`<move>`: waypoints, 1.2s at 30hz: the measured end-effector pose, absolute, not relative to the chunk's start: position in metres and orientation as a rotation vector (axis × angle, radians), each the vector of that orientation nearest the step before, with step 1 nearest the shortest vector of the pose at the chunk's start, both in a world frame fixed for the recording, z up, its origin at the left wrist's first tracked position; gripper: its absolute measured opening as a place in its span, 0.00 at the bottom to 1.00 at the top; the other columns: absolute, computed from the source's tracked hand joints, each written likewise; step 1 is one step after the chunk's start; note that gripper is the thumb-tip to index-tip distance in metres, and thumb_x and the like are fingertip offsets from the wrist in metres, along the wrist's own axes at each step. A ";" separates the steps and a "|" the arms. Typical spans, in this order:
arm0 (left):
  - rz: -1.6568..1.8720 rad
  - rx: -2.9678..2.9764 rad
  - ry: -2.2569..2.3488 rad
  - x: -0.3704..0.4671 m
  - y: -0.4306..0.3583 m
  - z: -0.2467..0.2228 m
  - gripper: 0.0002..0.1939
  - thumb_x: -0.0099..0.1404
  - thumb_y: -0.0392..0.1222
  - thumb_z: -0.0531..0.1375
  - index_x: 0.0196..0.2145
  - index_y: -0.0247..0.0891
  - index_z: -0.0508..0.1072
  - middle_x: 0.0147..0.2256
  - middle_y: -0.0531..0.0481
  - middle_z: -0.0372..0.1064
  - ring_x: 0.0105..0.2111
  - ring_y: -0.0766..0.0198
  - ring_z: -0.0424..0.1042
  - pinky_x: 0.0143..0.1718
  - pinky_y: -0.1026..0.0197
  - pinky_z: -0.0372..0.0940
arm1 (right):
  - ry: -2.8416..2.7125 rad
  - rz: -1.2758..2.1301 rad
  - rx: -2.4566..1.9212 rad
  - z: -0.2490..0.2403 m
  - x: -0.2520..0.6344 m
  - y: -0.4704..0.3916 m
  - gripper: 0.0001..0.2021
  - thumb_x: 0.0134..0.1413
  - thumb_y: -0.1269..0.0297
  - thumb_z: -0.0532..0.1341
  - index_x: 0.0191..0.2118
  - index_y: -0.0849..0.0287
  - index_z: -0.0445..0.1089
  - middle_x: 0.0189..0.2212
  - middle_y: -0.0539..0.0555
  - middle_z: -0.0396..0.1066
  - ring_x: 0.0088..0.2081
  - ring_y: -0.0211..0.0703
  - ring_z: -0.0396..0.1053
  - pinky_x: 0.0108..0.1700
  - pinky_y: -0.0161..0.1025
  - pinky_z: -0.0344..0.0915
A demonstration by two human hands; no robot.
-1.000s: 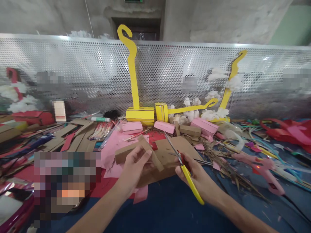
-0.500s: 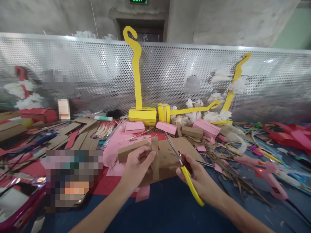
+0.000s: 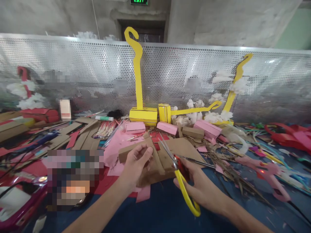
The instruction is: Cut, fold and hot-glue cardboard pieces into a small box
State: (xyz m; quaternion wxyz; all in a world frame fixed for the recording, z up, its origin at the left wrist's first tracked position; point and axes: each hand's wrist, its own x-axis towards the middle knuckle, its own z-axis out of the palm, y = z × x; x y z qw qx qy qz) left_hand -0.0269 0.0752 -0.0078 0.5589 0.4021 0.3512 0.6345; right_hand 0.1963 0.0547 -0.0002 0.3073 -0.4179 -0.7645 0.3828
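Note:
My left hand [image 3: 139, 161] is closed in a pinch around a narrow brown cardboard strip [image 3: 156, 155], which slants down to the right over a larger cardboard sheet [image 3: 178, 149]. My right hand [image 3: 194, 181] holds scissors [image 3: 181, 181] with yellow and red handles, and their slightly parted blades point up and left beside the strip. Dark metal tweezers or a similar slim tool [image 3: 200, 161] also shows by the right hand; how it is held is unclear. Behind my left hand lies a folded cardboard piece [image 3: 123, 155].
Yellow hook-topped shapes [image 3: 138, 81] and pink blocks [image 3: 134, 127] stand behind, before a perforated metal panel [image 3: 97, 64]. A pink glue gun [image 3: 267, 171] with a lit red light lies right. Cardboard scraps [image 3: 85, 136] and a purple object [image 3: 21, 213] are at left.
The cardboard strip has turned from nearly upright to a slant, its top now leaning left. My right hand and the scissors have shifted slightly left and down, with the blades more parted.

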 end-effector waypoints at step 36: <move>1.383 1.270 0.829 -0.039 0.074 0.007 0.18 0.59 0.55 0.70 0.31 0.35 0.78 0.25 0.53 0.71 0.23 0.69 0.68 0.30 0.66 0.66 | -2.169 0.870 -1.210 -0.008 0.194 0.052 0.05 0.54 0.70 0.62 0.33 0.56 0.64 0.25 0.43 0.62 0.26 0.35 0.54 0.27 0.34 0.51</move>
